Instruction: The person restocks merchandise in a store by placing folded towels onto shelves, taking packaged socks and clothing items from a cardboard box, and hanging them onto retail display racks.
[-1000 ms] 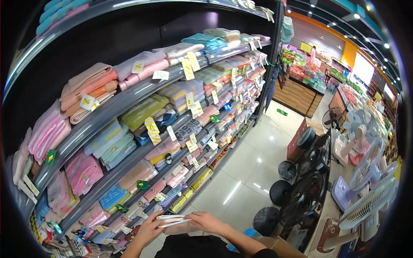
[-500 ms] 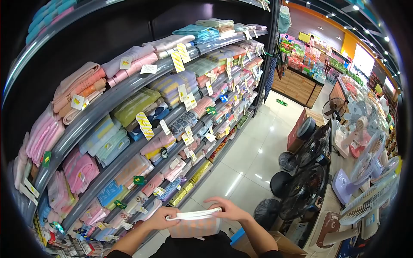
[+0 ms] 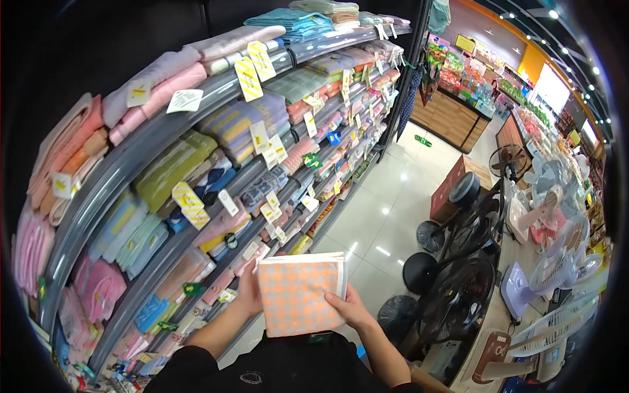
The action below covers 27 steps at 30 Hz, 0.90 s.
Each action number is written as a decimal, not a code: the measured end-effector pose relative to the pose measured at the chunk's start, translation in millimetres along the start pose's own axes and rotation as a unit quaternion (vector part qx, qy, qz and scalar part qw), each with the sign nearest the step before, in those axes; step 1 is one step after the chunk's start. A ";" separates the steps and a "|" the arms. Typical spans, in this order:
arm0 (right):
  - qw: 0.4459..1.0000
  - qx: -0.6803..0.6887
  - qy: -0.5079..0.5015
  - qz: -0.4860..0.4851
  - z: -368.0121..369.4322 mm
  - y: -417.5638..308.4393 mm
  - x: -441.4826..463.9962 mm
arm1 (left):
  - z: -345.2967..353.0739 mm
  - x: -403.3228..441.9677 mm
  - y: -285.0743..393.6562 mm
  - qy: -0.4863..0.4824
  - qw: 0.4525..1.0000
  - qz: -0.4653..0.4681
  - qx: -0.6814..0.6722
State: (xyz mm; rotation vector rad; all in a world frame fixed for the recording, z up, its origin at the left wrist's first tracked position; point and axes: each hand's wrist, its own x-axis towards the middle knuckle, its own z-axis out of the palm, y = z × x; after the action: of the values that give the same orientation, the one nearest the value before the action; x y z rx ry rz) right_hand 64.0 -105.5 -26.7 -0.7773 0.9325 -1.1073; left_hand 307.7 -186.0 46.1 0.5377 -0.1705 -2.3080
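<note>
A folded checked towel [image 3: 300,296], orange and grey with a white border on its top and right edges, is held up flat in front of my chest. My left hand [image 3: 249,288] grips its left side, with most of the fingers hidden behind the cloth. On the right side, my right hand [image 3: 347,306] pinches the towel, thumb on the front face and fingers out of sight behind. A small dark green tag [image 3: 319,338] shows just under the lower edge.
To the left, a tiered shelf holds folded towels, among them an olive green towel [image 3: 173,171] and a pink towel [image 3: 99,288], with price tags on its rails. Fans, including a purple fan [image 3: 517,291], stand on the right. A tiled floor [image 3: 367,226] runs between.
The towel has been raised and turned from edge-on to show its broad checked face. My right hand has come down from its top edge to its right side. The view has shifted slightly.
</note>
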 end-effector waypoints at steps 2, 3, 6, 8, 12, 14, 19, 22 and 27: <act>0.999 0.008 0.038 0.034 -13.3 -17.5 31.3 | -61.6 41.1 -2.8 -0.145 0.987 -0.044 -0.048; 0.998 -0.036 0.044 0.021 -19.0 -29.6 46.0 | -59.8 60.1 -1.5 -0.067 0.997 -0.037 -0.009; 0.995 -0.073 0.060 -0.008 -41.6 -50.0 93.8 | -69.0 111.6 21.8 -0.018 0.999 -0.015 0.024; 0.996 -0.076 0.040 0.003 -54.3 -67.7 129.5 | -67.6 135.4 36.9 0.013 0.988 -0.043 0.146; 0.993 -0.113 0.025 0.011 -72.8 -102.5 205.9 | -47.4 188.2 69.7 0.048 0.992 -0.012 0.119; 0.998 -0.065 0.006 0.017 -79.8 -118.1 237.2 | -34.2 208.5 89.2 0.041 0.992 0.017 0.117; 0.999 -0.016 -0.020 0.035 -96.3 -137.4 309.3 | -25.7 263.4 132.9 0.101 0.989 0.077 0.082; 0.998 -0.059 -0.030 0.019 -113.0 -134.4 361.2 | -81.7 304.6 146.7 0.133 0.985 0.111 0.013; 0.997 -0.023 -0.072 -0.017 -114.9 -141.9 443.5 | -27.9 323.9 179.3 0.161 0.964 0.185 0.107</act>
State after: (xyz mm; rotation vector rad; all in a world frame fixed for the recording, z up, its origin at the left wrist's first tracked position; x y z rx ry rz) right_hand -20.5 -577.0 -48.7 -0.9024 0.8288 -1.0481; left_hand 230.4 -539.7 -36.0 0.9002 -0.3340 -1.8226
